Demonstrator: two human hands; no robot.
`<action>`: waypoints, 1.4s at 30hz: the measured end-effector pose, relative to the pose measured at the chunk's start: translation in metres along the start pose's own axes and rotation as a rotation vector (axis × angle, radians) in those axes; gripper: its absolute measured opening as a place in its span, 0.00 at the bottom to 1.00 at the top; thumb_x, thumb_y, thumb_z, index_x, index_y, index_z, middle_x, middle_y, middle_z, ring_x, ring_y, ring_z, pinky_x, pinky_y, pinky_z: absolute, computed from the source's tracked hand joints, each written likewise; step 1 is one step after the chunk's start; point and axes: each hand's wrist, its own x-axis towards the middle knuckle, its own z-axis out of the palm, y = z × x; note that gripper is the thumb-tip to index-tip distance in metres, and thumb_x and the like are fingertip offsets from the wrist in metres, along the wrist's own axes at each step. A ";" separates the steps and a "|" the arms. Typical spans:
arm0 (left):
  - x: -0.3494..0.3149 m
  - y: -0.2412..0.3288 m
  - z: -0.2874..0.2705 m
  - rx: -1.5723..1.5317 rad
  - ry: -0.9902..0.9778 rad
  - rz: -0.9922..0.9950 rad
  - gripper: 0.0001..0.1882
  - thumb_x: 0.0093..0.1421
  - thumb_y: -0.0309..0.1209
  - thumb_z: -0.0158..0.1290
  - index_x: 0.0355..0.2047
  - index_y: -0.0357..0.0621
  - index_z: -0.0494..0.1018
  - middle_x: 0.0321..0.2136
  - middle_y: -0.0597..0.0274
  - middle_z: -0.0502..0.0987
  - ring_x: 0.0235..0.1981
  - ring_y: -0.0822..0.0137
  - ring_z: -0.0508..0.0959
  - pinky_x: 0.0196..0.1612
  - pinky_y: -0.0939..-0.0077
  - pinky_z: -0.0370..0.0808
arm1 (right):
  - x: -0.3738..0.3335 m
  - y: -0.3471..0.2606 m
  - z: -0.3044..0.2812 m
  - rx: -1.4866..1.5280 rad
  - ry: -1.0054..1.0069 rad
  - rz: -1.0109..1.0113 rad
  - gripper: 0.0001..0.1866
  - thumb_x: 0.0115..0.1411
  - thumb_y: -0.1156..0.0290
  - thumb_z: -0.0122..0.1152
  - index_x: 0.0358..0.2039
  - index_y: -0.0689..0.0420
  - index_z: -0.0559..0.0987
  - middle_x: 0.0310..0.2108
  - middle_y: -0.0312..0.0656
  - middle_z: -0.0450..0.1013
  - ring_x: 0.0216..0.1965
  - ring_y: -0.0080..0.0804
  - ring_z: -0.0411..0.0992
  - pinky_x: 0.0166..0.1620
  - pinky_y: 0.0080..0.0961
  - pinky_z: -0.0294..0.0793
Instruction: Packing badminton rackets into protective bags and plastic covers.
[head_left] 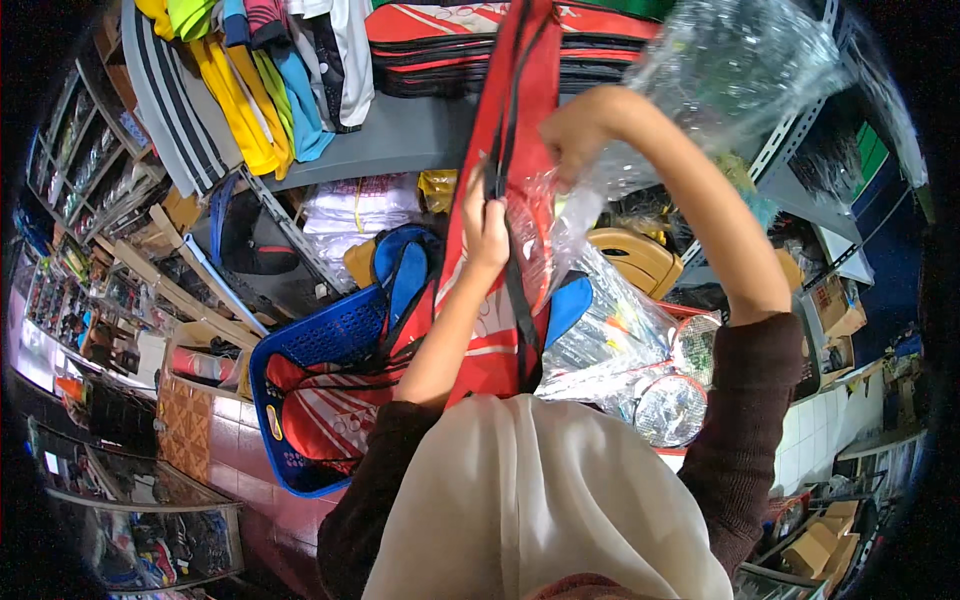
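A long red racket bag (522,85) with black zips and straps stands upright in front of me, its lower end near my body. My left hand (487,235) is closed on its black strap and edge, about halfway up. Beside the bag's right side, my right hand (580,135) is bent inward, its fingers closed on crumpled clear plastic (572,215). Part of this plastic lies against the bag. A bigger sheet of clear plastic wrap (740,75) billows above my right forearm, slightly blurred.
A blue plastic basket (268,375) at left holds more red racket bags (325,420). Wrapped badminton rackets (670,410) lie at right. Behind, a grey shelf (400,150) carries stacked red bags (430,50) and hanging colourful clothes (240,100). A glass case (150,540) stands lower left.
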 end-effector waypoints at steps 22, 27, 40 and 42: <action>-0.005 -0.019 -0.034 -0.344 0.528 -0.320 0.25 0.53 0.28 0.36 0.50 0.26 0.63 0.50 0.51 0.68 0.53 0.61 0.65 0.58 0.71 0.56 | 0.146 -0.063 0.127 0.736 1.481 -0.094 0.34 0.49 0.78 0.54 0.60 0.57 0.60 0.62 0.60 0.49 0.63 0.54 0.51 0.62 0.37 0.53; -0.014 -0.030 -0.038 -0.310 0.529 -0.368 0.25 0.53 0.29 0.38 0.49 0.24 0.64 0.50 0.50 0.68 0.52 0.60 0.65 0.57 0.72 0.57 | 0.162 -0.069 0.147 0.939 1.367 -0.175 0.32 0.53 0.78 0.51 0.60 0.63 0.59 0.60 0.56 0.56 0.63 0.41 0.54 0.61 0.29 0.55; -0.005 -0.020 -0.053 -0.278 0.539 -0.224 0.16 0.53 0.28 0.41 0.41 0.34 0.67 0.36 0.61 0.69 0.41 0.69 0.67 0.49 0.77 0.61 | 0.128 -0.123 0.238 1.403 1.002 -0.361 0.24 0.57 0.77 0.52 0.54 0.69 0.61 0.46 0.52 0.70 0.50 0.31 0.67 0.52 0.25 0.64; 0.009 -0.018 -0.061 -0.047 0.346 -0.303 0.11 0.54 0.26 0.46 0.38 0.37 0.66 0.33 0.61 0.68 0.38 0.70 0.67 0.47 0.76 0.63 | 0.123 -0.127 0.237 1.312 1.069 -0.351 0.22 0.57 0.78 0.50 0.53 0.68 0.62 0.44 0.53 0.70 0.47 0.31 0.69 0.51 0.26 0.65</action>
